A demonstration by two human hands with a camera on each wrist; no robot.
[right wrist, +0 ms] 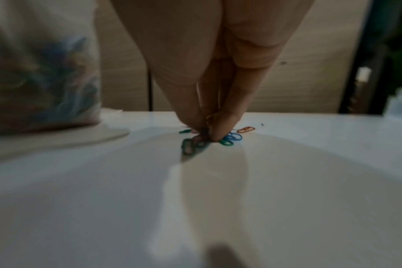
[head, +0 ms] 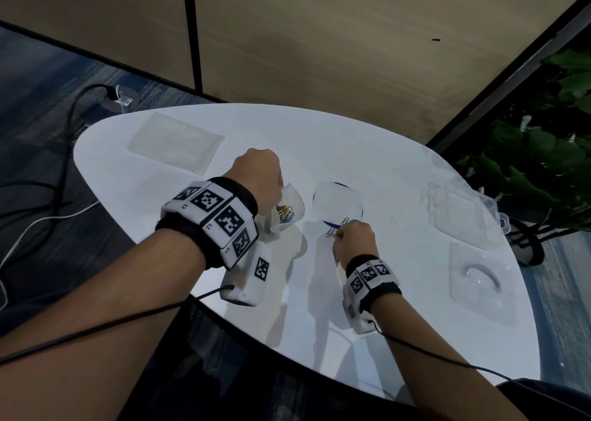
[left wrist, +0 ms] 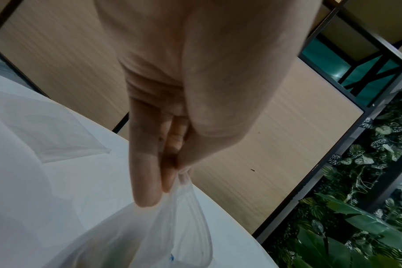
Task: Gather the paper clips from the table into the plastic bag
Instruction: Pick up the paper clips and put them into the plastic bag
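Note:
My left hand (head: 259, 177) pinches the rim of a thin clear plastic bag (head: 287, 209) and holds it up over the white table (head: 192, 228); several coloured paper clips lie inside it. In the left wrist view the left hand (left wrist: 172, 174) grips the bag (left wrist: 172, 226) at its top edge. My right hand (head: 351, 238) is down on the table, fingertips pinched together on a small cluster of paper clips (head: 335, 228). The right wrist view shows the right hand (right wrist: 204, 134) pinching green and blue paper clips (right wrist: 227, 139), an orange clip (right wrist: 247, 129) just beyond, and the filled bag (right wrist: 41, 76) at left.
A clear round lid with a blue rim (head: 339, 203) lies just beyond the clips. Flat clear plastic sheets and trays (head: 176, 140) (head: 479, 280) lie on the table, a small clear box (head: 463, 209) at the right. Plants (head: 543, 152) stand past the right edge. Cables run across the floor.

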